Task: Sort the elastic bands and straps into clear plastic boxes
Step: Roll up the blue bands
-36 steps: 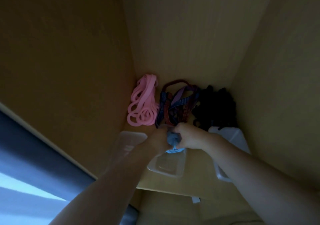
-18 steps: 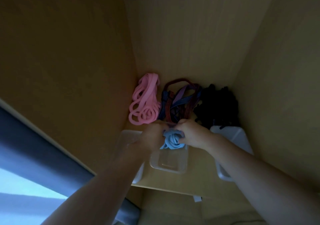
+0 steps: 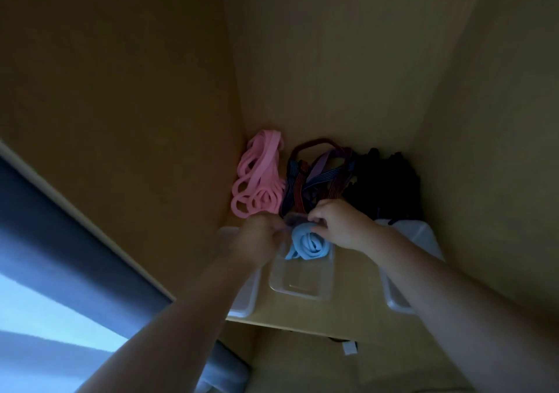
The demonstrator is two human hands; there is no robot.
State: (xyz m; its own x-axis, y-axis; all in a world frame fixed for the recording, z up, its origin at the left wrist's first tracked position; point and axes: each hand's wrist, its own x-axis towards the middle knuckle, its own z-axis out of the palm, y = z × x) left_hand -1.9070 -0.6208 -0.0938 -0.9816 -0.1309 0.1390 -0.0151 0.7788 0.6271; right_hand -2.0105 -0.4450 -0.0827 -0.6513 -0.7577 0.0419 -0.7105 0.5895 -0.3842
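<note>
Blue coil at the box mouth: spring-back is the worry

Wooden shelf inside a dim cupboard, light poor. Three clear boxes sit along its front edge: left box, middle box and right box. The left and right ones both reach the shelf lip.

Behind them, against the back wall, lie three unsorted heaps: pink bands, striped straps and a black pile. The heaps touch one another.

The blue band is rolled into a loose coil at the far end of the middle box, partly over the rim. Whether it rests on the box floor cannot be told.

The right hand has its fingers curled over the top of the coil, pinching it. The left hand is blurred, with its fingers bent at the coil's left edge, and seems to pinch it too.

Risks, as I judge them:
- The elastic is wound under tension, so letting go early could let it unroll and flop over the rim.
- The middle box is light, and pressing at its far end may tip it or skid it forward towards the shelf lip.
- The left forearm crosses above the left box, so a careless pull-back could knock that box off the edge.
- The striped straps lie just behind the fingers, and a loop might snag and drag along, mixing the sorts
</note>
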